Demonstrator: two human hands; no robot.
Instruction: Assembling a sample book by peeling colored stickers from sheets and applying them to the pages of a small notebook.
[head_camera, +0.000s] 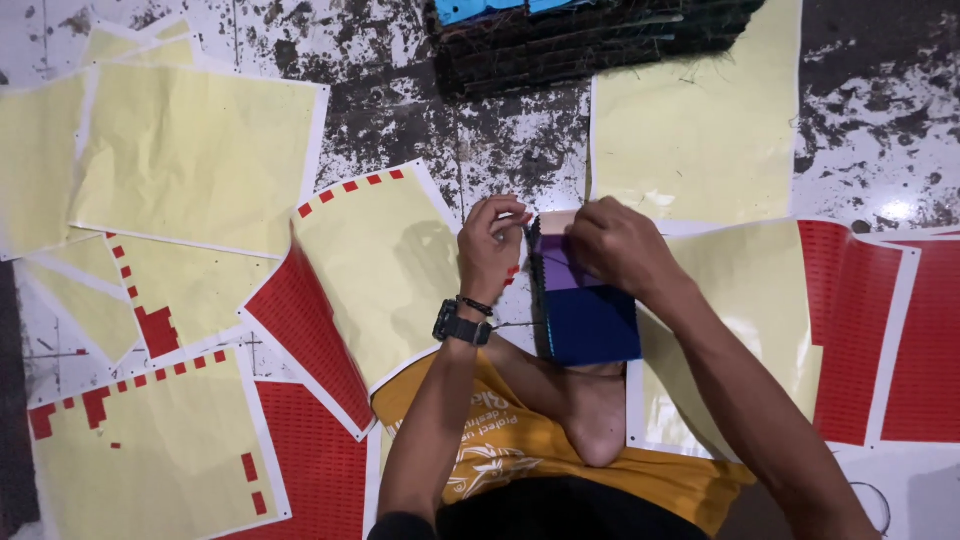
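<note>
The blue notebook (588, 315), propped on a knee beneath both hands, is pinched at its top edge by the left hand (490, 245) and right hand (622, 245), so a loosened grip could let it slide off.

Left hand (490, 245): raised ahead of the chest, fingers curled, thumb and forefinger pinched together at the top; a black watch and a thin band are worn at the wrist. Left forearm: held nearly upright in view, elbow bent low. Right hand (622, 245): knuckles up, fingers bent downward and closed in a grip. Right forearm: stretched diagonally toward the lower right. Both hands are set close together, nearly touching.
</note>
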